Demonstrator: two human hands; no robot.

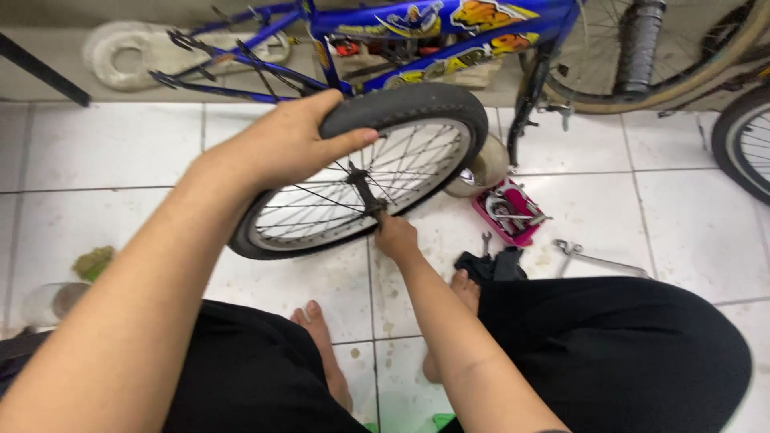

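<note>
Gripping the wheel [361, 172] by its tyre, my left hand [281, 148] is holding it upright on the floor [112, 152]; my right hand [395, 236] is pinching its axle [367, 192]. Off the blue bike [417, 32], it is awaiting refitting, I judge.

Orange-yellow decals [481, 16] on blue bike frame [449, 36].

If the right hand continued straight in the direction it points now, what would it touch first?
The right hand points up at the wheel hub, and its fingers already seem to touch the axle end there. Depth is unclear, but the hub and spokes come first.
</note>
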